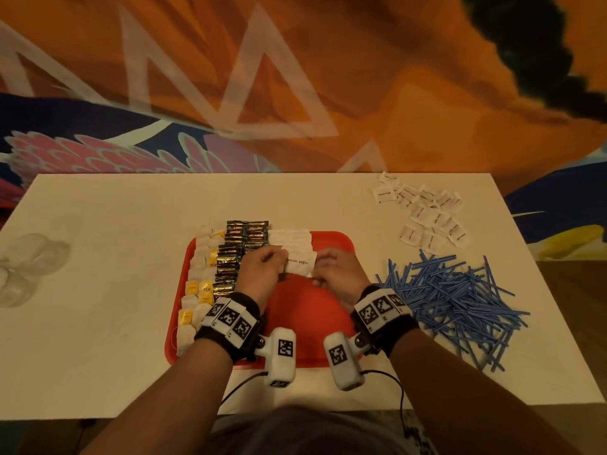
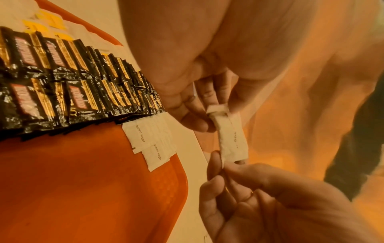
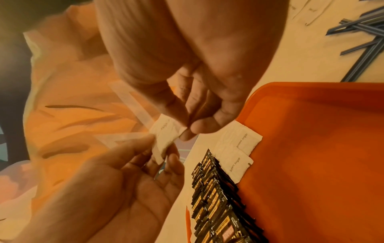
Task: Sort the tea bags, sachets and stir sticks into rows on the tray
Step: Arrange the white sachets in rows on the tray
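**Both hands pinching one brown sugar sachet above the tray**

Left hand (image 1: 262, 270) and right hand (image 1: 338, 274) each pinch an end of a white paper brown sugar sachet (image 1: 300, 262), lifted over the red tray (image 1: 338, 239). Only the wrist views show fingertips (image 2: 195, 126) curled on its crimped ends. Only the head view shows the loose sachets (image 1: 423, 213) at the far right of the white surface (image 1: 108, 205) and the heap of blue stir sticks (image 1: 456, 297) just right of the tray. Tea bags (image 1: 197, 290), glossy black sachets (image 1: 236, 254) and white sachets (image 1: 290, 238) stand in overlapping rows on the tray's left half; its smooth right half lies bare.
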Motion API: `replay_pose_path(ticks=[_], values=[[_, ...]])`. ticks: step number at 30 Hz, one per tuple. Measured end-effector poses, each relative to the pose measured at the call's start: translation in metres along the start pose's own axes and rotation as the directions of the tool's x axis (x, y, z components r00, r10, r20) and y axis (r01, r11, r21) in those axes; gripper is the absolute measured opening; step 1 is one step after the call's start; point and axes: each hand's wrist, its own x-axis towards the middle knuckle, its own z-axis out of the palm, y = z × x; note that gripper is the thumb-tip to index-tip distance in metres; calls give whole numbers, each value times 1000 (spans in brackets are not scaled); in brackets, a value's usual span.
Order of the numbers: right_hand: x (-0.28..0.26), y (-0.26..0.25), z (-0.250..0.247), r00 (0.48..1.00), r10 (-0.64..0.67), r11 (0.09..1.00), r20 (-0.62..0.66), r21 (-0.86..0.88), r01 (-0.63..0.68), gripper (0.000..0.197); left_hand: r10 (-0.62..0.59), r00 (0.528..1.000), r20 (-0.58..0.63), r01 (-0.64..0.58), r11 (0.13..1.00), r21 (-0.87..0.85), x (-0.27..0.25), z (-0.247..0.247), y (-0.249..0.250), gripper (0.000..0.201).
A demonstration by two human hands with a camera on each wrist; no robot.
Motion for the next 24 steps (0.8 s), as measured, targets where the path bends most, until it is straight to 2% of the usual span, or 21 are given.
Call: replay_pose_path(ticks=[3,7,11,13,15,18,21,24], values=[[-1,2,3,1000,-28,997,-11,65,28,23,21,1000,-5,-21,999,29,-1,0,-3,16],[-4,6,8,980,-169,985,-105,13,171,20,68,997,-31,-67,998,9,-4,0,-5,13],[-5,7,9,957,-220,975,-190,-27,219,24,199,979,-47,-196,979,63,-8,-3,-7,15],[-4,8,10,956,-218,976,-198,-47,213,28,293,956,-23,-287,947,143,-10,-4,-8,17],[-3,9,11,957,-219,975,-190,-70,209,31,328,944,21,-327,929,175,-11,-5,-10,18],[0,8,10,961,-210,977,-179,-65,202,29,287,952,103,-302,937,175,-11,-8,-12,22],[2,11,8,975,-173,982,-141,44,181,25,273,954,121,-293,933,207,-7,-11,-11,30],[7,16,4,997,-42,993,-58,107,48,32,246,963,115,-266,938,221,-1,-14,-12,33]])
